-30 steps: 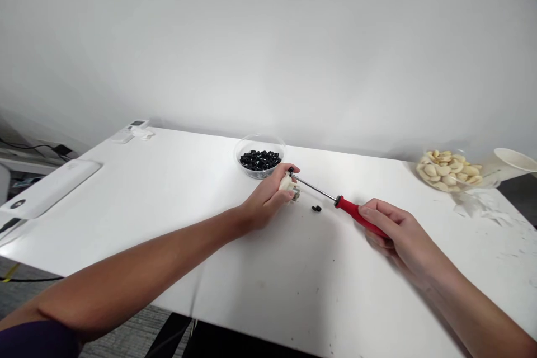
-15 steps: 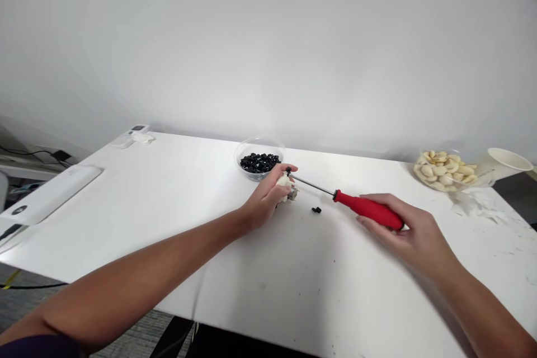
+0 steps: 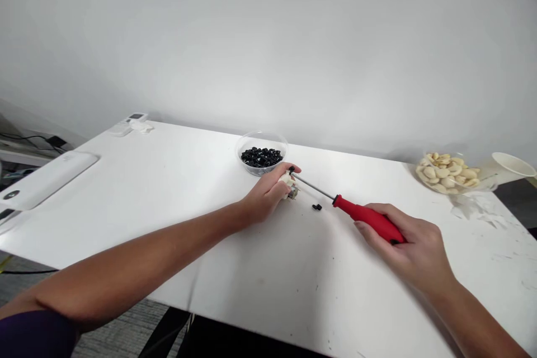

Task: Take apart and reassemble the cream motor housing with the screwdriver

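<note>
My left hand [image 3: 266,197] is closed around a small off-white plastic part with a metal motor [image 3: 292,192] at its near end. A small black piece [image 3: 291,169] sits at the top of that part, beside my fingertips. In my right hand [image 3: 413,246] is a screwdriver [image 3: 369,220] with a red handle, its shaft slanting up and left. The screwdriver's tip meets the part near the black piece; whether it sits in a screw is too small to tell. Just below the shaft, small black pieces [image 3: 317,207] lie on the table.
A clear bowl of black pieces [image 3: 260,158] stands behind my left hand. To the right are a bowl of cream-coloured pieces [image 3: 448,172], a paper cup [image 3: 509,168] and crumpled clear plastic [image 3: 478,207]. A long white device [image 3: 50,179] and a white remote [image 3: 130,123] lie left.
The camera view has shifted slightly. My right hand has turned a little on the screwdriver handle, while my left hand keeps its hold on the motor part.
</note>
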Available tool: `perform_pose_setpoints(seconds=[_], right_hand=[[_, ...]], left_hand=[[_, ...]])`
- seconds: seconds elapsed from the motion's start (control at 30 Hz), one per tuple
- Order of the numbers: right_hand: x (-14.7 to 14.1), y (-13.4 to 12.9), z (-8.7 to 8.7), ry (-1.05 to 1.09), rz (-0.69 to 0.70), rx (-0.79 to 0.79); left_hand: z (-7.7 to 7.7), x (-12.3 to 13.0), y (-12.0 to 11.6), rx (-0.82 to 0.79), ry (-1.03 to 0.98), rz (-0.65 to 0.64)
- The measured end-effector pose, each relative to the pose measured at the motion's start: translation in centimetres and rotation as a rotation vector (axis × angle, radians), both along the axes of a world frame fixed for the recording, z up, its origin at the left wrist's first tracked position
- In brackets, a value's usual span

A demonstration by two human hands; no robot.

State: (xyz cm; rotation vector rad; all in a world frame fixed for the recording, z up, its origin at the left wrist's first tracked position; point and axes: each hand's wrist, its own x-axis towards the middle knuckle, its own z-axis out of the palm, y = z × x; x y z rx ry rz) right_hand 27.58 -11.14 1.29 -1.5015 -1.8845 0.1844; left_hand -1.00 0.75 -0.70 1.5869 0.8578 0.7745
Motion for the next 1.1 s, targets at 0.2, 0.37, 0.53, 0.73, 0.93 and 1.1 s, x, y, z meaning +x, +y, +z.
perform_pose_setpoints(seconds=[0.2, 0.37, 0.53, 0.73, 0.93, 1.1], right_hand=[[-0.9, 0.6, 1.4, 0.497, -0.203, -0.562], [-0.1, 1.6, 1.4, 0.771, -0.136, -0.816], [0.3, 2.1, 1.3, 0.997, -0.025, -0.939], [1.6, 2.6, 1.4, 0.985, 0.045, -0.943], [4.6, 3.3, 1.1, 0.788, 0.003, -0.844], [5.0, 3.8, 0.7, 0.745, -0.229, -0.615]], left_hand=[[0.4, 0.1, -0.2, 0.039, 0.046, 0.006], [0.5, 0.2, -0.2, 0.081, 0.064, 0.013], [0.6, 0.2, -0.2, 0.098, 0.082, 0.02], [0.2, 0.1, -0.3, 0.122, 0.032, -0.015], [-0.5, 0.3, 0.0, 0.135, 0.003, -0.033], [-0.2, 0.1, -0.2, 0.209, 0.15, -0.044]])
